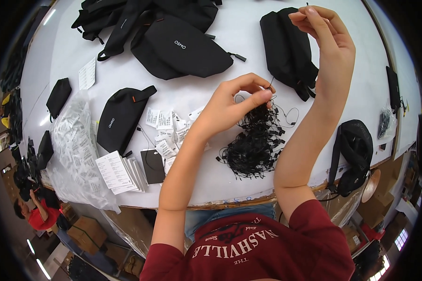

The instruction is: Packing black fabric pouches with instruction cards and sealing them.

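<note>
Above a tangled pile of black tag strings [249, 152], my left hand [239, 100] is closed, thumb and forefinger pinching some of the strings. A thin strand sticks up from its fingertips. Farther right and away from me, my raised right hand [330, 35] is pinched closed; a small dark tip, apparently of a tag string, shows over its fingers. Beneath it lies a black zip pouch [286, 47]. Left of the pile are loose white labels [166, 126], a dark card [153, 166] with a string, and a stack of white printed cards [117, 173].
Several more black pouches [183, 47] are heaped at the far side, with another pouch [122, 117] left of the labels. A clear plastic bag [75, 150] of labels stands at the left. A black mesh item [354, 154] hangs over the right near edge. At far left, a person in red.
</note>
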{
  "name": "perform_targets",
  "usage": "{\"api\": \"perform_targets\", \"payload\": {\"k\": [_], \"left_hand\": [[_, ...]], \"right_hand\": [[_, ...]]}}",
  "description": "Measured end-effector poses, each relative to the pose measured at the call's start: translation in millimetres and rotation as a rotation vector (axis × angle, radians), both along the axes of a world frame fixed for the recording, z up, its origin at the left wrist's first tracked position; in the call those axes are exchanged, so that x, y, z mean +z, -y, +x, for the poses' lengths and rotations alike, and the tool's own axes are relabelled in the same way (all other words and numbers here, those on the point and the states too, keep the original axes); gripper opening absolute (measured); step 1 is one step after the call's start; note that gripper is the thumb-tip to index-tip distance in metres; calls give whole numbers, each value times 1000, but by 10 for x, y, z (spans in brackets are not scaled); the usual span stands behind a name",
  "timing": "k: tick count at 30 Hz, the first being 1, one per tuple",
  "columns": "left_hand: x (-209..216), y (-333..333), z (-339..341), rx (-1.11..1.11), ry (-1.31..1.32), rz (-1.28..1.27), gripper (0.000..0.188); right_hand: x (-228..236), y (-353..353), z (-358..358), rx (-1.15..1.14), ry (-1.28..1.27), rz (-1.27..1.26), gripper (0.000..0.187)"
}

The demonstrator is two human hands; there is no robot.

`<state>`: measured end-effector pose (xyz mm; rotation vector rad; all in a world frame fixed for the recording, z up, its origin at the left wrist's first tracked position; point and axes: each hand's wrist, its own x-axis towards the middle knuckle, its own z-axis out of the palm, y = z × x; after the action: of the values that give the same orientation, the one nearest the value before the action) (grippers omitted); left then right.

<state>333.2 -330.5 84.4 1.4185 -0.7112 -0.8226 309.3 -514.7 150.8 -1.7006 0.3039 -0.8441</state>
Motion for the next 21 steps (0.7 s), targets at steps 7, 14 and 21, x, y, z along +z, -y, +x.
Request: {"api": "perform_targets", "payload": {"k": [7, 14, 21], "left_hand": [[-76, 63, 2, 59, -80, -112, 18], [-19, 65, 16, -47, -88, -5, 19], [427, -433, -328, 458, 674, 315, 37]], "right_hand": [[13, 46, -16, 146, -1, 92, 16], [-229, -1, 277, 732, 845, 686, 13], [3, -104, 83, 154, 115, 228, 17]]}}
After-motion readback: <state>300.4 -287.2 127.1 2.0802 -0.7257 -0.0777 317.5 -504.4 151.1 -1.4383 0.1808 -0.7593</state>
